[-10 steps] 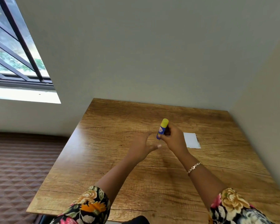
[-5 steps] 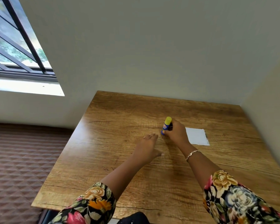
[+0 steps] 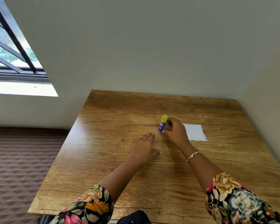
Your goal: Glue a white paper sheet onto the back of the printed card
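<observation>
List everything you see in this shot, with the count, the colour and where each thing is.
glue stick: one, blue with a yellow cap, near upright on the table, in the right hand
paper: one, white, flat on the table, right of the glue stick
table: one, brown wood, set in the wall corner
window: one, black bars, upper left
wall: grey, behind the table
quilted surface: one, brown, left of the table
bracelet: one, gold, right wrist
sleeves: two, floral, bottom edge
left hand: one, fingers straight, low over the table, left of the glue stick
right hand: one, grips the glue stick
</observation>
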`<state>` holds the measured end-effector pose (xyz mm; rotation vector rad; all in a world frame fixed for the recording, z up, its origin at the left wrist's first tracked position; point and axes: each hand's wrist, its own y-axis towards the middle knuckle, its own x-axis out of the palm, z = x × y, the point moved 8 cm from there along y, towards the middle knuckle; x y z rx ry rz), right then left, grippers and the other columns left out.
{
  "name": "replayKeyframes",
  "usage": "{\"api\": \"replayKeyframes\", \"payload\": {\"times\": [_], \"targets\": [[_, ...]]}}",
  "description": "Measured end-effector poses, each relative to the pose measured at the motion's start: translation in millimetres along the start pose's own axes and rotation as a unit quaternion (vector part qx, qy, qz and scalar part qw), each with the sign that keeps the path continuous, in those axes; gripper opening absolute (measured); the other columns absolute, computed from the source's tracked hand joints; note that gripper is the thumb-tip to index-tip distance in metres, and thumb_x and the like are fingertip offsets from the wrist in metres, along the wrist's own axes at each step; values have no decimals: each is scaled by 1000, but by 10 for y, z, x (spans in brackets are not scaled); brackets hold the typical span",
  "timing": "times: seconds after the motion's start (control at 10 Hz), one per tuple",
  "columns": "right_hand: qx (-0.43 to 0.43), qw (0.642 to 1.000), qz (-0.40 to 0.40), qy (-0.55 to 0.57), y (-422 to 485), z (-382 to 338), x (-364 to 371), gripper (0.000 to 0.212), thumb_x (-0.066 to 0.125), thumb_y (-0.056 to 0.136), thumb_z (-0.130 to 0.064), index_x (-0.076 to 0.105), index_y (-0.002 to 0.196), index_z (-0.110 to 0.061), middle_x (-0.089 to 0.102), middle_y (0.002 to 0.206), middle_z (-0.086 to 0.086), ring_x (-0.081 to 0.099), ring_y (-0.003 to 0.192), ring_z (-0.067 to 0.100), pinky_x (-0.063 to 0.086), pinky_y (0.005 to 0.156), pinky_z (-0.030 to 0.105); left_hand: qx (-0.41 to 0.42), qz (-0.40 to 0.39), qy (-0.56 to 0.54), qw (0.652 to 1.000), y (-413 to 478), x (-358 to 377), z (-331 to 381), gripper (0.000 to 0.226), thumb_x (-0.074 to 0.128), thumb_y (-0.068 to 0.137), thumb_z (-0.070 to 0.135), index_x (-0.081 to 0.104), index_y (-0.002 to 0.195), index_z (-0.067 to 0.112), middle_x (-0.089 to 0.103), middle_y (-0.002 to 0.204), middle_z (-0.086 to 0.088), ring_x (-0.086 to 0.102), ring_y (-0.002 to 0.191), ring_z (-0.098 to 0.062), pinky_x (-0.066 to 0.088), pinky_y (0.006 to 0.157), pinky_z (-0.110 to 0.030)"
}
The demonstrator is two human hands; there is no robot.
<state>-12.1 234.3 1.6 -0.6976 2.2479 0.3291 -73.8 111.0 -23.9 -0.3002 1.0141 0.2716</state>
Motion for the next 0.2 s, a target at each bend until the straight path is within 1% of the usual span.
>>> {"api": "replayKeyframes", "payload": {"times": [0.1,0.2], "targets": [[-2,999,15,-36,-148,23,-62,42,62,81,-9,50,121,-10,52,126,11,51,115,27,44,92,34,5,11,21,1000,-35,31,5,77,51,87,47,16,145,11,13,156,-11,8,145,-24,7,117,-35],[-3,995,77,-55,-301,67,-150,39,55,86,-10,48,124,-8,49,130,12,48,118,30,42,95,39,19,20,36,999,-51,98,10,80,46,88,50,8,146,10,3,157,-13,-3,145,-24,0,118,-36]]}}
